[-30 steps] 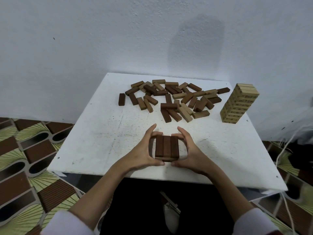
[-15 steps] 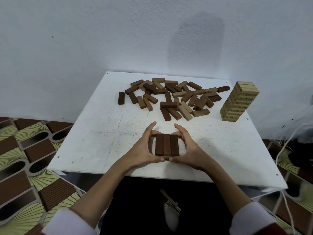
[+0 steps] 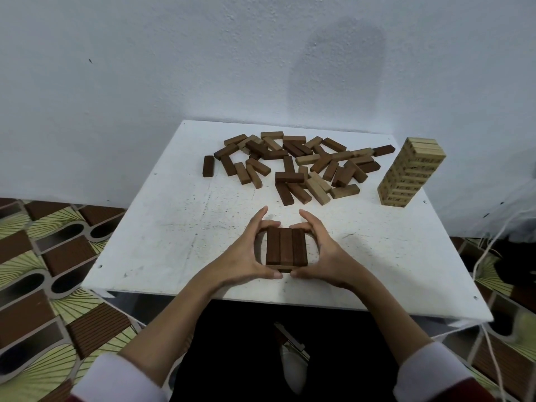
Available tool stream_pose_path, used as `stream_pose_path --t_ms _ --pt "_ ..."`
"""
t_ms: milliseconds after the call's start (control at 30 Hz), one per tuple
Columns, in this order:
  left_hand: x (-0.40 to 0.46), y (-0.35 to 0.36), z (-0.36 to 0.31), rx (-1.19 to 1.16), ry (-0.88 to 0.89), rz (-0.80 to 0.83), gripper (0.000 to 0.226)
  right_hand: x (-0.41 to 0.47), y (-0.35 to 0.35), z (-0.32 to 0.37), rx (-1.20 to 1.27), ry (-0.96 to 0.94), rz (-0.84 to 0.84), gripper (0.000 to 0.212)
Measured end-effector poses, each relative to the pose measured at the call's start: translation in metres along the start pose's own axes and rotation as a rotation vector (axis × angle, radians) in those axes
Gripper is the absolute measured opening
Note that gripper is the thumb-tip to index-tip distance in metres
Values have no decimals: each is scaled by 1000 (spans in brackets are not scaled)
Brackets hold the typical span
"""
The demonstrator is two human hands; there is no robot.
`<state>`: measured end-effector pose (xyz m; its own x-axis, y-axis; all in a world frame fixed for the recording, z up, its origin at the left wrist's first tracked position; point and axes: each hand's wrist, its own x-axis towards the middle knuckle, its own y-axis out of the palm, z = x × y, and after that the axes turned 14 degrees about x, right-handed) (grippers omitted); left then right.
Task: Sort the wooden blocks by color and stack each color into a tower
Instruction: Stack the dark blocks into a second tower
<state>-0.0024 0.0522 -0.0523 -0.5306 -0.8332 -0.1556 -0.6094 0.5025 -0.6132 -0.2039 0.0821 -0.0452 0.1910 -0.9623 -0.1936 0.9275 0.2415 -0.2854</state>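
While both hands cup it from either side, the dark stack [image 3: 286, 247] sits on the near middle of the white table [image 3: 162, 227], close to the person so that it can be squared up in easy reach. From the head camera, the left hand [image 3: 246, 253] curls round the stack's left side, thumb at the near corner and fingers at the far one; the right hand [image 3: 322, 253] mirrors it. The fingers are bent and pressed against the wood, which looks like a squeeze to line up the three dark blocks of the top layer over a layer below, of which only a sliver shows.

Further back lies the loose pile [image 3: 298, 166] of dark, mid-brown and pale blocks, mixed and overlapping, so sorting seems far from done. At the far right corner stands the pale tower [image 3: 412, 172], many layers high and well apart from the hands, probably set there to keep it from being knocked.
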Motion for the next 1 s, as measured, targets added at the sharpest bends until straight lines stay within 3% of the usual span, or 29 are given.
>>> stream_pose_path --t_ms 167,300,367,467,567,767,1000 --pt "-2 -11 2 49 29 85 126 -3 -10 7 1 33 110 117" --pt "0 -35 6 99 13 165 110 -3 -27 16 60 33 129 102" --pt "6 -47 10 122 -1 87 87 3 -36 19 51 19 29 85" --pt "26 -56 14 177 -10 -153 55 25 -42 22 -59 -66 -185 51" --pt "53 -53 11 323 -5 -301 48 53 -37 30 -122 -71 -266 37" --pt "101 -57 26 658 49 -331 58 92 -20 39 -539 -98 -49 42" --pt "110 -56 41 764 55 -339 59 111 -13 50 -642 -66 75 37"
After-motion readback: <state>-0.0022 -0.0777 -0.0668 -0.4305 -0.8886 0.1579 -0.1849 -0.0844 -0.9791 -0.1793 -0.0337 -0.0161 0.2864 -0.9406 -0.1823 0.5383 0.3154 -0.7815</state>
